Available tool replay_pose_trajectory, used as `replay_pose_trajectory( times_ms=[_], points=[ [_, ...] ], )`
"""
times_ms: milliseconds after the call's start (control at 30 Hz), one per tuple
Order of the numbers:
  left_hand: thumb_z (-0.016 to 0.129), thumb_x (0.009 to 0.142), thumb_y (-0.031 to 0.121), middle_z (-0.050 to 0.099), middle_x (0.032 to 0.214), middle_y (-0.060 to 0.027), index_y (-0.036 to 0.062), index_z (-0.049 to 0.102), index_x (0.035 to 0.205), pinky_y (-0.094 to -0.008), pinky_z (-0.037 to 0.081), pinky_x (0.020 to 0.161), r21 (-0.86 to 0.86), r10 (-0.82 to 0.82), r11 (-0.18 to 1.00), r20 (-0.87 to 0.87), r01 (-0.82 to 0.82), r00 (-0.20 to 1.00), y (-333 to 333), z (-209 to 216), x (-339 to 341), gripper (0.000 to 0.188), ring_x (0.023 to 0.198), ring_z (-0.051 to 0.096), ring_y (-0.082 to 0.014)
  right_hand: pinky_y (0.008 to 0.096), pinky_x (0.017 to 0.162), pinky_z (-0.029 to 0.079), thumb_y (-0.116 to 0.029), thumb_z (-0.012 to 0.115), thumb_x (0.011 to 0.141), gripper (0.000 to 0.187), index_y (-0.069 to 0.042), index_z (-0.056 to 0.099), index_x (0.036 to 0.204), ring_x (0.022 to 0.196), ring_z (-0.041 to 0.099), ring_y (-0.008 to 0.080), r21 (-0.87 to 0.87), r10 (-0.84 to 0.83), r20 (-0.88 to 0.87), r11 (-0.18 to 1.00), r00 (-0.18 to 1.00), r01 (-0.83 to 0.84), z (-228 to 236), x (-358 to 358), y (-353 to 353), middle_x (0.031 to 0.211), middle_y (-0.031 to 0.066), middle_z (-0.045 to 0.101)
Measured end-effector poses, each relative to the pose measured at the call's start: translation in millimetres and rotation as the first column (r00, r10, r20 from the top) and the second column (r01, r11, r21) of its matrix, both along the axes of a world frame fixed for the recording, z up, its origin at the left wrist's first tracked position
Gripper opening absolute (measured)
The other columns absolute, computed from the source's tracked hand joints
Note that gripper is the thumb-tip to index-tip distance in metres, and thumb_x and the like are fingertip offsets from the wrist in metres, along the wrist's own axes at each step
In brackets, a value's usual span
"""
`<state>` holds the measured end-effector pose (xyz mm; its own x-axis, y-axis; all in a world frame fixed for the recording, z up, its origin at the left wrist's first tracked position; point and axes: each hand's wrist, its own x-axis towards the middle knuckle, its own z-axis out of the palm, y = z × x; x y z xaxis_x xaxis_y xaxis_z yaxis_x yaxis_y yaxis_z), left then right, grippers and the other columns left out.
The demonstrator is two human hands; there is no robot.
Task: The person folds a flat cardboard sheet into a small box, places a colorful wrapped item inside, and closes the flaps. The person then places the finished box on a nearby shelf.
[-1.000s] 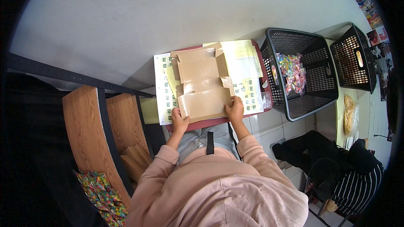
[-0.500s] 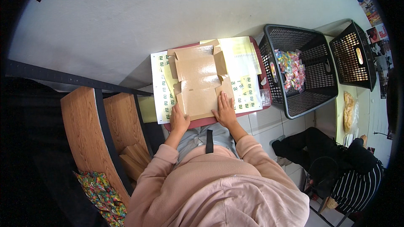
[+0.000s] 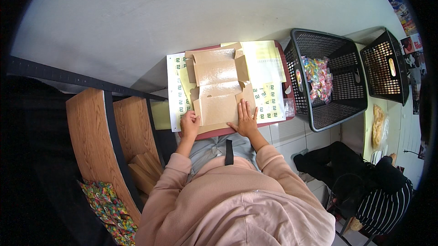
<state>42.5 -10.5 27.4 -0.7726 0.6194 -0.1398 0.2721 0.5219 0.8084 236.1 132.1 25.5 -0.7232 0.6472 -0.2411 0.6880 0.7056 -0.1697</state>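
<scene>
An unfolded brown cardboard box (image 3: 220, 109) lies on the small table in front of me, its side flaps partly raised and its inner face shiny toward the far end. At its near left corner, my left hand (image 3: 189, 124) has its fingers curled in and closed on the edge of the side flap. My right hand (image 3: 246, 120) rests flat on the near right part of the cardboard, fingers stretched out and thumb apart. Under the box are printed white and yellow sheets (image 3: 270, 104).
Right of the red-edged table (image 3: 214, 133) stands a black plastic basket (image 3: 338, 123) holding wrapped sweets (image 3: 318, 79). A second black basket (image 3: 383, 70) is beyond it. Wooden shelves (image 3: 89, 132) with folded cardboard are at left. Another person (image 3: 383, 200) sits at lower right.
My left hand's fingers have curled in at the flap edge, where they lay straighter along it before. The right hand stays flat on the cardboard. The whole view has shifted slightly.
</scene>
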Motion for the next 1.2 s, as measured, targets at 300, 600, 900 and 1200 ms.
replay_pose_trajectory(
  times_ms=[300,600,900,1200],
  points=[
    [0.062,0.072,0.006,0.051,0.081,-0.0117,0.0015,0.052,0.090,-0.0342,0.047,0.062,-0.030,-0.233,0.972,-0.085,0.231,0.969,8,21,13,0.022,0.069,0.056,-0.0244,0.0590,0.101,-0.004,-0.070,0.038,0.075,0.100,0.003,0.014,0.138,0.136,0.000,0.0302,-0.046,0.021,0.002,0.999,1.000,-0.020,0,-1,2,0.147,0.0158,0.004],
    [0.063,0.074,0.019,0.034,0.132,-0.0204,-0.0033,0.046,0.118,-0.0419,0.027,0.102,-0.322,-0.577,0.807,-0.252,0.495,0.777,5,27,10,0.052,0.124,0.030,-0.0322,0.0586,0.101,-0.006,-0.070,0.038,0.075,0.100,0.004,0.013,0.138,0.136,-0.002,0.0306,-0.074,0.016,0.030,0.997,0.999,-0.013,0,0,1,0.147,0.0165,0.002],
    [0.061,0.076,0.025,0.020,0.142,-0.0167,-0.0013,0.038,0.123,-0.0495,0.012,0.107,-0.509,-0.703,0.659,-0.155,0.554,0.694,18,30,-7,0.059,0.131,0.018,-0.0318,0.0585,0.102,-0.004,-0.070,0.046,0.070,0.104,0.003,0.015,0.138,0.135,0.000,0.0319,0.010,0.017,-0.044,1.000,0.999,-0.017,-3,0,2,0.147,0.0165,0.004],
    [0.053,0.080,0.032,0.009,0.145,-0.0151,0.0018,0.013,0.138,-0.0501,0.006,0.108,-0.557,-0.713,0.681,-0.356,0.476,0.604,16,-16,-4,0.076,0.135,0.006,-0.0312,0.0576,0.103,-0.004,-0.078,0.056,0.051,0.126,0.001,0.011,0.139,0.135,-0.001,0.0333,-0.043,0.077,0.049,0.996,0.996,-0.075,24,-15,28,0.146,0.0172,0.006]
  ],
)
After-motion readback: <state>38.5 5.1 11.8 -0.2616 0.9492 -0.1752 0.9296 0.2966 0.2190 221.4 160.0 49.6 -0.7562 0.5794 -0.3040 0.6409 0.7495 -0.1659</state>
